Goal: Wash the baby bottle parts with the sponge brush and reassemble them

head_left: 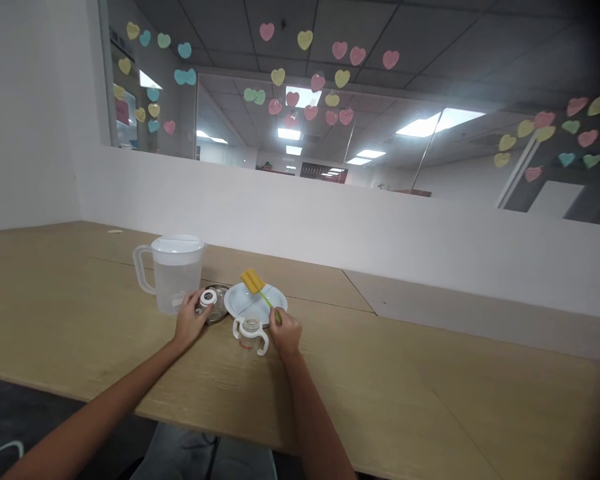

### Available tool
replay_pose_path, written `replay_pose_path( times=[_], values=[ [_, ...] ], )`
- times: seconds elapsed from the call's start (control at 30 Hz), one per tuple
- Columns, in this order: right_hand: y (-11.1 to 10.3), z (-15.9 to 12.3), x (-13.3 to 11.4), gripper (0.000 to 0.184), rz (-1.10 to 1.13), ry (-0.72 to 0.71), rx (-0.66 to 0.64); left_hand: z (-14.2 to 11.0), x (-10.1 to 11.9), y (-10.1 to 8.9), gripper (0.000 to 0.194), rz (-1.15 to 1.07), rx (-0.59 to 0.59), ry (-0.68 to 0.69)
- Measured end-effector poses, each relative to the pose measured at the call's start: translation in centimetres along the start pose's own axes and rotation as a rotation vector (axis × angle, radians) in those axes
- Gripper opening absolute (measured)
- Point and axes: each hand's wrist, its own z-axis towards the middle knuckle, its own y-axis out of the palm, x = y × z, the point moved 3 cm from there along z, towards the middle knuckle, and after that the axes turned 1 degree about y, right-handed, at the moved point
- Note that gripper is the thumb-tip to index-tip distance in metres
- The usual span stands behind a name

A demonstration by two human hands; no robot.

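My left hand (190, 321) has its fingers closed round a white bottle collar ring (209, 298), over a dark-rimmed round dish (221, 310). My right hand (285, 331) grips the green handle of a sponge brush (253, 281). The brush's yellow sponge head points up and away, above a white plate (234, 308). Between my hands, in front of the plate, a clear baby bottle (247, 341) with two white side handles stands upright with its threaded mouth uncovered. What else lies in the dish is too small to make out.
A clear plastic pitcher (177, 283) with a white lid stands left of the dish, its handle to the left. A small pale flat piece (115, 231) lies at the back left of the wooden table (380, 387). Behind the table is a white wall (290, 213) below a window.
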Motion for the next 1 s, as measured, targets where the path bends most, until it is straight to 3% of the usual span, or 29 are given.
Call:
replay_pose_path(
  times=[0.27, 0.47, 0.6, 0.73, 1.0],
  values=[
    [0.4, -0.4, 0.6, 0.043, -0.014, 0.046, -0.048, -0.3, 0.1, 1.0, 0.047, 0.119, -0.210, 0.039],
    [0.7, -0.5, 0.8, 0.046, -0.023, 0.065, -0.069, -0.2, -1.4, 1.4, 0.047, 0.169, -0.252, -0.066],
    [0.7, -0.5, 0.9, 0.045, -0.016, 0.060, -0.085, -0.3, -1.0, 1.5, 0.048, 0.274, -0.309, -0.012],
    [0.6, -0.4, 0.8, 0.046, -0.012, 0.047, -0.077, -0.4, -0.7, 1.6, 0.043, 0.399, -0.337, -0.062],
    [0.5, -0.3, 0.7, 0.048, -0.034, 0.034, -0.053, -0.6, -0.7, 1.8, 0.038, 0.410, -0.345, -0.089]
  ],
)
